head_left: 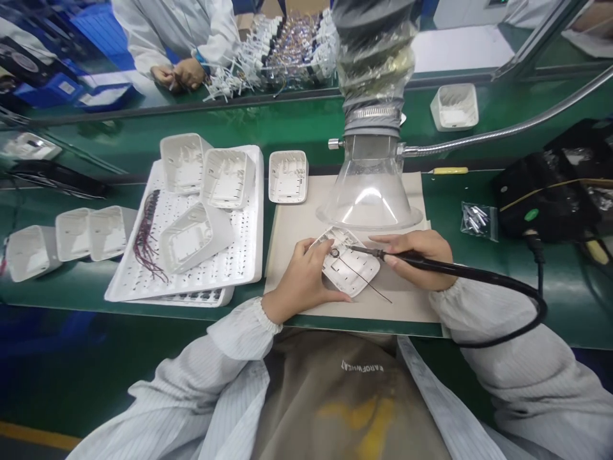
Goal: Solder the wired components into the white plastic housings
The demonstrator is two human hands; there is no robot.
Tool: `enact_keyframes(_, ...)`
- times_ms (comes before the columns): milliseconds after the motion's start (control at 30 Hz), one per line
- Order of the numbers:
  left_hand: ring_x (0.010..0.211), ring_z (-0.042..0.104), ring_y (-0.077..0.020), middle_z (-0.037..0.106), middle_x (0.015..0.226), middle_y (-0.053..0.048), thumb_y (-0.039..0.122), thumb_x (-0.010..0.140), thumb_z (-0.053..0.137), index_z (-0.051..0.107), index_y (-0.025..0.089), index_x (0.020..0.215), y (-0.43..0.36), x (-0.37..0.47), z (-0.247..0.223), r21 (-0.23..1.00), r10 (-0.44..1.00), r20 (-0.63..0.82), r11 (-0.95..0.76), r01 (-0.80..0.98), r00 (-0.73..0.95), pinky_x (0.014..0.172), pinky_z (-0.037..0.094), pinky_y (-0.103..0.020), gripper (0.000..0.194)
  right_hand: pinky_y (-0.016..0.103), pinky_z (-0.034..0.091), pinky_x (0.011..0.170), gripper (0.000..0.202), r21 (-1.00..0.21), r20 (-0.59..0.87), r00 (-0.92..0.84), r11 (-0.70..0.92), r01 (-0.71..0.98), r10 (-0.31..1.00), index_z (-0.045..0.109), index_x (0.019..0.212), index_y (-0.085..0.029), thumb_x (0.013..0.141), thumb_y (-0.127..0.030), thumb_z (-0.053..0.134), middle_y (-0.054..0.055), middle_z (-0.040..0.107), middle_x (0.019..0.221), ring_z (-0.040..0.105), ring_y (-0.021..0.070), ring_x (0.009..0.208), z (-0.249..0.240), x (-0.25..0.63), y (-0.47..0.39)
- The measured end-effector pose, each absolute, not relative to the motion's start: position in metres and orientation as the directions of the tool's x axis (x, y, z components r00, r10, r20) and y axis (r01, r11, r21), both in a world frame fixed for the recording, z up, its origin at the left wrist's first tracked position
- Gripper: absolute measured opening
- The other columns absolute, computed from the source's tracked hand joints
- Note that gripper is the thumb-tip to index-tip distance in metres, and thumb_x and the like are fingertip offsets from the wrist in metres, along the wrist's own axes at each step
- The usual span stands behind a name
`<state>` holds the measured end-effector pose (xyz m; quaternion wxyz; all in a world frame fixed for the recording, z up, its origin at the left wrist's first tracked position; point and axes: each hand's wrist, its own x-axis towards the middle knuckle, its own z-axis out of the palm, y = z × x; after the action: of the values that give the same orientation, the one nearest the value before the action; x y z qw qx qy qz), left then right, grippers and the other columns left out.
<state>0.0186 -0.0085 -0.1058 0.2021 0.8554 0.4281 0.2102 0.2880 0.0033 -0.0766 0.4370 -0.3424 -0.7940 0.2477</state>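
My left hand (pixel 302 276) is closed on the edge of a white plastic housing (pixel 347 278), which lies open side up on a beige mat (pixel 306 220). Inside it, near my left fingertips, sits a small round part (pixel 334 253). A thin dark wire (pixel 366 281) runs from there across the housing and past its edge. My right hand (pixel 424 255) grips a soldering iron (pixel 406 256) by its black handle, with the tip over the housing close to the round part. Whether the tip touches anything is too small to tell.
A clear fume hood (pixel 373 191) hangs just above the housing. Left, a white tray (pixel 246 255) bears several housings and a bundle of dark red wires (pixel 146 239). A soldering station (pixel 541 185) and a bag of metal parts (pixel 479 220) are at right. Across the bench are a co-worker's hands (pixel 179 75).
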Motion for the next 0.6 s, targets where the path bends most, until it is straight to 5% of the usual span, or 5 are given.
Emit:
enact_keyframes(133,0.125,0.054,-0.0404,0.058,0.129,-0.022,0.069,0.064,0.081,0.038,0.015,0.145,-0.011,0.000,-0.103,0.340,0.709,0.331,-0.705,0.623,0.622,0.103,0.047,-0.061,0.106,0.038,0.066,0.076,0.007,-0.485,0.657,-0.314,0.703,0.520,0.686,0.069,0.094,-0.023,0.091,-0.028,0.064,0.006,0.078,0.088,0.076,0.0260,0.090,-0.084,0.292,0.007)
enact_keyframes(300,0.111,0.065,-0.0322,0.071,0.101,-0.011,0.034,0.094,0.066,0.055,0.022,0.129,-0.020,-0.036,-0.080,0.131,0.551,0.294,-0.833,0.538,0.781,0.086,0.059,-0.049,0.038,0.033,0.064,0.078,0.015,-0.278,0.691,-0.392,0.724,0.631,0.607,0.070,0.099,-0.021,0.094,-0.031,0.061,0.007,0.078,0.089,0.076,0.0217,0.081,-0.092,0.290,0.015)
enact_keyframes(467,0.075,0.062,-0.0203,0.068,0.083,-0.002,0.019,0.091,0.067,0.062,0.027,0.103,-0.039,-0.063,-0.044,0.063,0.471,0.380,-0.872,0.486,0.796,0.066,0.054,-0.036,0.015,0.031,0.062,0.075,0.017,-0.226,0.722,-0.367,0.702,0.676,0.586,0.071,0.099,-0.020,0.095,-0.031,0.059,0.008,0.078,0.088,0.075,0.0218,0.080,-0.091,0.292,0.018)
enact_keyframes(600,0.067,0.055,-0.0186,0.058,0.071,0.000,0.027,0.088,0.070,0.061,0.026,0.084,-0.014,-0.078,-0.005,0.062,0.587,0.501,-0.757,0.650,0.636,0.058,0.047,-0.032,0.009,0.031,0.062,0.072,0.014,-0.221,0.732,-0.375,0.719,0.660,0.569,0.069,0.100,-0.020,0.094,-0.028,0.060,0.007,0.077,0.086,0.075,0.0219,0.077,-0.088,0.292,0.017)
